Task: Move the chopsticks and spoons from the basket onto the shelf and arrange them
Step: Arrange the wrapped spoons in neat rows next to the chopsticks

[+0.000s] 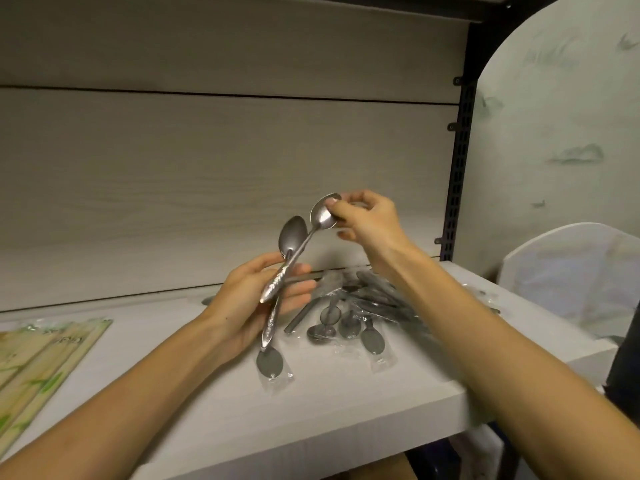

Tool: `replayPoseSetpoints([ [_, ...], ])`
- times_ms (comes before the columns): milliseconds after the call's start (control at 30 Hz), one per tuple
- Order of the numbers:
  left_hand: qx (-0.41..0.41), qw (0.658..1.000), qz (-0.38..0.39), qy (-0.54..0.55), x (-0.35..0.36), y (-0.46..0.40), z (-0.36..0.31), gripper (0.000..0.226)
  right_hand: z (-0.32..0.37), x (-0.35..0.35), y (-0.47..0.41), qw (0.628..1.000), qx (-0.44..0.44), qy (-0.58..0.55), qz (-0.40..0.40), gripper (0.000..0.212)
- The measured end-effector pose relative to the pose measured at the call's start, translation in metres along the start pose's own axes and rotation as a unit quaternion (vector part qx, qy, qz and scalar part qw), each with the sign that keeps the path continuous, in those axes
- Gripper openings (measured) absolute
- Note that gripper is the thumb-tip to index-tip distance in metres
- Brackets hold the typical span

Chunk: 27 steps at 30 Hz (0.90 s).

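Note:
My left hand (256, 299) holds a metal spoon (292, 233) by its handle, bowl up, above the white shelf (346, 403). My right hand (367, 220) pinches the bowl of a second spoon (323, 213), whose handle crosses the first and ends over my left palm. A wrapped spoon (269, 362) lies on the shelf just below my left hand. To the right lies a heap of wrapped spoons (363, 313) in clear plastic. Packs of chopsticks (45, 362) in green-printed sleeves lie at the shelf's left end. No basket shows.
A pale wooden back panel (225, 174) closes the shelf behind. A black perforated upright (457, 168) stands at the right rear. Past the shelf's right end sits a white rounded bin or chair (571, 271) against a pale wall.

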<state>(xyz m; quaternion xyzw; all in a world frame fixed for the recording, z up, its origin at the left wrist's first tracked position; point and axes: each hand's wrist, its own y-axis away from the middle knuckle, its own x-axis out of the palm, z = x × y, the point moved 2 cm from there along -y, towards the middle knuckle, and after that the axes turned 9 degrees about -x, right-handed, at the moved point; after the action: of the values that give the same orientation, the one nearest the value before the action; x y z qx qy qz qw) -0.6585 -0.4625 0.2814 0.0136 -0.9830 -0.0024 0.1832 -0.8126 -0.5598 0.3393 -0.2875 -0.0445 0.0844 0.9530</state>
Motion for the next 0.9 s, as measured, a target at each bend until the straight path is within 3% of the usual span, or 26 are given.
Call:
replayPoseSetpoints([
  [133,-0.024,0.998,0.037,0.040,-0.004,0.002,-0.006,0.030,-0.021,0.013,0.009,0.996,0.022,0.041,0.081,0.015],
  [367,-0.055,0.997,0.024,-0.037,0.001,0.003,-0.001,0.025,-0.025,0.019,0.015,0.993,-0.015,0.022,0.119,0.022],
  [600,-0.018,0.985,-0.060,-0.163,-0.001,0.002,0.004,0.013,-0.029,0.016,0.021,0.986,-0.046,0.092,0.131,0.027],
  [733,0.021,0.981,-0.106,-0.159,-0.005,0.003,-0.001,0.013,-0.024,-0.011,0.013,0.987,-0.059,0.128,0.074,0.012],
  [900,0.061,0.980,-0.158,-0.107,0.003,-0.008,-0.014,0.014,-0.020,-0.071,-0.007,0.973,-0.060,0.224,0.010,0.009],
])
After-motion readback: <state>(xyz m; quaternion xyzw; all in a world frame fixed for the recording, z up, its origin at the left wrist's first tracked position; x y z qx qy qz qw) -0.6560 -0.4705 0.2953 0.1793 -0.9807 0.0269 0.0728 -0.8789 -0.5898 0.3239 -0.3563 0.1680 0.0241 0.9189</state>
